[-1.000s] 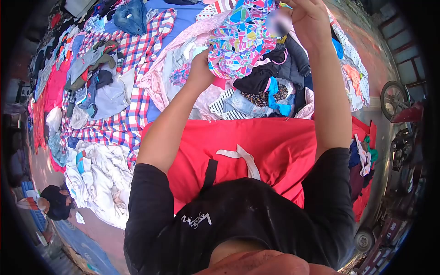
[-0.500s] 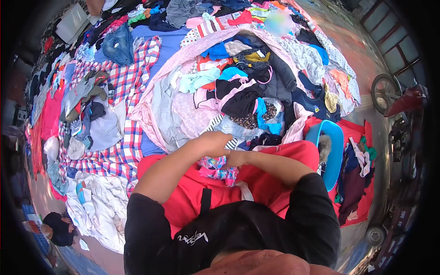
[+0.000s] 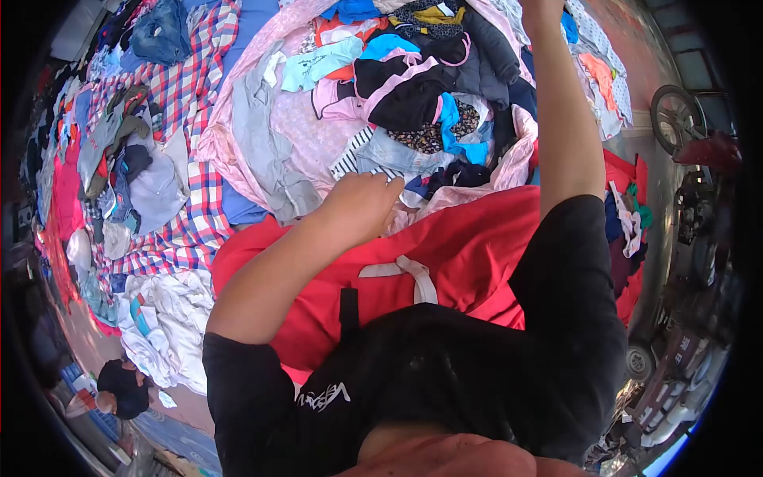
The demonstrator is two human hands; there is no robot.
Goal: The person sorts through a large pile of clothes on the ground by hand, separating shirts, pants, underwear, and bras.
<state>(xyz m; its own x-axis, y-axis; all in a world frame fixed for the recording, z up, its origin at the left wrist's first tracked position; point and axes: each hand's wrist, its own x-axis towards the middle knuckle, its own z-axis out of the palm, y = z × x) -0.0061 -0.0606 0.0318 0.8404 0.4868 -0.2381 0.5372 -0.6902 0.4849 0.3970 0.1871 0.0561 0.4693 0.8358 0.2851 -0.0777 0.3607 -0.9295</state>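
Observation:
My left hand [image 3: 364, 205] is over the near edge of the clothes pile, fingers curled; what they hold, if anything, is hidden. Just beyond its fingertips is a black-and-white striped cloth [image 3: 350, 155], next to a piece of light denim [image 3: 401, 155]. My right arm stretches far forward, and my right hand [image 3: 545, 11] is cut off by the top edge, so its fingers do not show. The pile lies on a pink sheet [image 3: 298, 131] and includes a black garment with pink trim [image 3: 405, 99], a light-blue garment [image 3: 318, 63] and a dark padded jacket [image 3: 489, 48].
Red fabric [image 3: 469, 238] covers my lap. On the left are a checked cloth [image 3: 203, 95], more clothes [image 3: 151, 179] and a white heap [image 3: 171, 318]. Another person [image 3: 123, 389] is at the lower left. A wheel [image 3: 678, 119] stands at the right.
My right hand has moved from my lap to far forward at the upper right, and the colourful patterned cloth has left view. My left hand stays near the pile. The view has shifted.

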